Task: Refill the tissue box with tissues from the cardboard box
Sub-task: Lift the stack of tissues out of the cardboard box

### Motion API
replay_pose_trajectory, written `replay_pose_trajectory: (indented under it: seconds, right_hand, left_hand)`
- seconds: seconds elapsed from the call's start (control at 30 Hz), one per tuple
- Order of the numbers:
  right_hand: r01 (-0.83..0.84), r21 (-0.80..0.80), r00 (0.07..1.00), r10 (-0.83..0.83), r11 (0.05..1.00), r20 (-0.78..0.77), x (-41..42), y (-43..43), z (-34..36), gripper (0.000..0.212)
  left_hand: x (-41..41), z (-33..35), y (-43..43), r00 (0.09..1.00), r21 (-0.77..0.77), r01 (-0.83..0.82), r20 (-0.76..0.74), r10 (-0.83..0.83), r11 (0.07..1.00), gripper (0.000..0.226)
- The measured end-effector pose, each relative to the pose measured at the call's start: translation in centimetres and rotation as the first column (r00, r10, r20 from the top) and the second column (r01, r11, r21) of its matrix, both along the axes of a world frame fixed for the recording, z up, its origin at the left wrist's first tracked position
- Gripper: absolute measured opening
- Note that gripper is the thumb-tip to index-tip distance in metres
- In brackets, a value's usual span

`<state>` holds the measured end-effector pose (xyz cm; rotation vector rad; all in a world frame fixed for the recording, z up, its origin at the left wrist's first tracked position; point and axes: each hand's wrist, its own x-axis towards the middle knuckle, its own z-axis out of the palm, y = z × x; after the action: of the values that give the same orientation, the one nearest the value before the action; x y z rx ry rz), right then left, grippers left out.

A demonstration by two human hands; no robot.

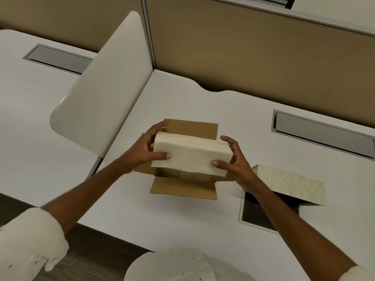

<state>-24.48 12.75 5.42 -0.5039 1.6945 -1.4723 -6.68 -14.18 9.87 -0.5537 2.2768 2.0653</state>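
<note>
A cream stack of tissues (192,154) hangs just above the open brown cardboard box (182,188) in the middle of the white desk. My left hand (142,151) grips the stack's left end, and my right hand (233,159) grips its right end. The tissue box (261,216) lies open to the right, dark inside, with its patterned cream lid (292,183) raised at the back. My right forearm crosses over the tissue box and hides part of it.
A white curved divider panel (101,94) rises at the left of the desk (182,220). Grey cable hatches sit at back right (324,134) and on the neighbouring desk (58,57). Tan partition walls (253,57) close the back. The desk's front edge runs close to me.
</note>
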Motion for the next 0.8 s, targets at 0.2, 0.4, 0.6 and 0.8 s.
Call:
replay_pose_trajectory:
  seconds: [0.2, 0.4, 0.6, 0.8]
  right_hand:
    - [0.069, 0.064, 0.989, -0.077, 0.996, 0.126, 2.0, 0.6, 1.4, 0.075]
    - [0.190, 0.121, 0.951, -0.213, 0.974, 0.226, 3.4, 6.1, 4.3, 0.060]
    - [0.355, 0.148, 0.880, -0.383, 0.923, 0.282, 5.6, 15.0, 5.0, 0.037]
    - [0.476, 0.263, 0.764, -0.543, 0.839, 0.349, 7.4, 24.4, 2.2, 0.049]
  left_hand:
    - [0.1, 1.0, 5.8, 0.916, 0.413, -0.370, 0.313, 0.252, 0.832, 0.079]
    - [0.4, 3.4, 10.3, 0.904, 0.463, -0.358, 0.388, 0.177, 0.811, 0.057]
    - [0.1, 4.0, 17.4, 0.943, 0.415, -0.229, 0.317, 0.095, 0.881, 0.036]
    - [-2.1, -0.6, 26.9, 0.892, 0.445, -0.178, 0.449, -0.047, 0.878, 0.040]
